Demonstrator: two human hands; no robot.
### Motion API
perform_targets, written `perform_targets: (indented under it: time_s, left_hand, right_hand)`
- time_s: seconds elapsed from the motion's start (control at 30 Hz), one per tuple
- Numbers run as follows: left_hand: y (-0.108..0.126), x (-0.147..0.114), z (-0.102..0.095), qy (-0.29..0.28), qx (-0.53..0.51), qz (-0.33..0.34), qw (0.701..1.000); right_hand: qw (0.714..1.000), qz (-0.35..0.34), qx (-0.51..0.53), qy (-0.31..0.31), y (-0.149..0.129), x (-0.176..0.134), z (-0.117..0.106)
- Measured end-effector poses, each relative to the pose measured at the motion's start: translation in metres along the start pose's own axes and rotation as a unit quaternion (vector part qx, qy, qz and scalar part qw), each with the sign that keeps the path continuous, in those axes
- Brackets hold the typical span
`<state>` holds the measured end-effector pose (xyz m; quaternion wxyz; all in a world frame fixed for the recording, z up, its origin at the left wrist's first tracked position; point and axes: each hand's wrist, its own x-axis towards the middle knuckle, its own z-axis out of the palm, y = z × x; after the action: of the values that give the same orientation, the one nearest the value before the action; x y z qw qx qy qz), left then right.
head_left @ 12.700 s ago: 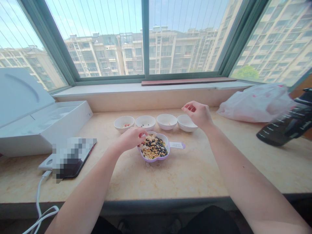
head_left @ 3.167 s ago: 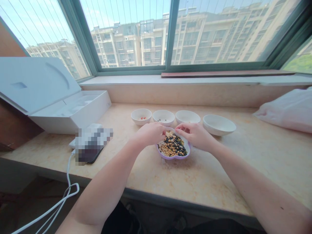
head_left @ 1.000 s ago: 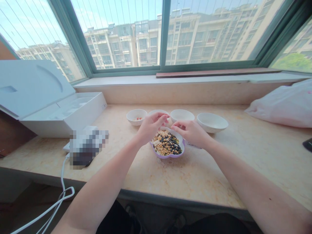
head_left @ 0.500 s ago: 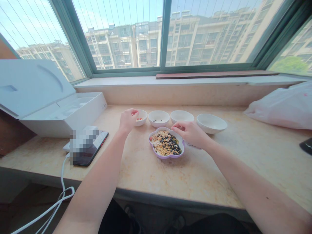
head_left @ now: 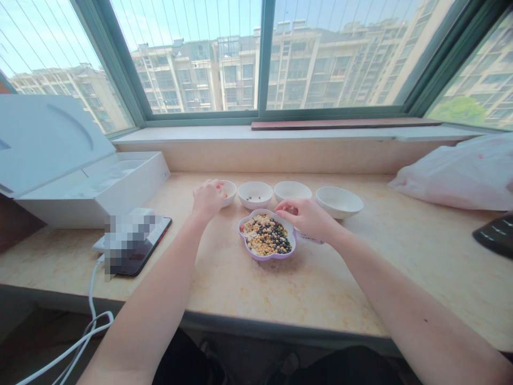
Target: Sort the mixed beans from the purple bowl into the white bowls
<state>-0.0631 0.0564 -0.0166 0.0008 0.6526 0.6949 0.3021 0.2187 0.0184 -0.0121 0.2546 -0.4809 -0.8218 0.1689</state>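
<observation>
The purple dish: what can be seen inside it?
Inside the purple dish lie mixed black, yellow and pale beans, with a reddish piece at the left. These cover whatever lies beneath.

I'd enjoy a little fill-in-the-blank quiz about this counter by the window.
A row of ____ white bowls stands behind the bowl of mixed beans.
The bean bowl's rim is ____.
The ____ hand hides part of the leftmost white bowl.
The plastic bag lies toward the counter's ____ side.

Missing words: four; purple; left; right.
</observation>
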Motion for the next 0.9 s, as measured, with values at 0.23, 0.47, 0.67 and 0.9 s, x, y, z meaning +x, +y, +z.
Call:
perform_targets:
  time_s: [0.23, 0.47, 0.67, 0.9]
  left_hand:
    - [0.019, -0.012, -0.008, -0.012, -0.085, 0.115, 0.99]
    - [0.043, -0.03, -0.008, -0.113, -0.132, 0.212, 0.962]
    - [0.049, -0.04, 0.0, -0.194, -0.111, 0.253, 0.941]
    - [0.053, -0.043, 0.001, -0.205, -0.097, 0.245, 0.943]
  right_hand:
    - [1.0, -0.017, -0.008, -0.011, -0.006, -0.001, -0.002]
    - [0.995, -0.093, -0.042, -0.016, -0.008, 0.002, 0.016]
    - [0.983, -0.141, -0.103, -0.061, -0.019, 0.005, 0.028]
    - [0.978, -0.133, -0.131, -0.09, -0.021, 0.009, 0.027]
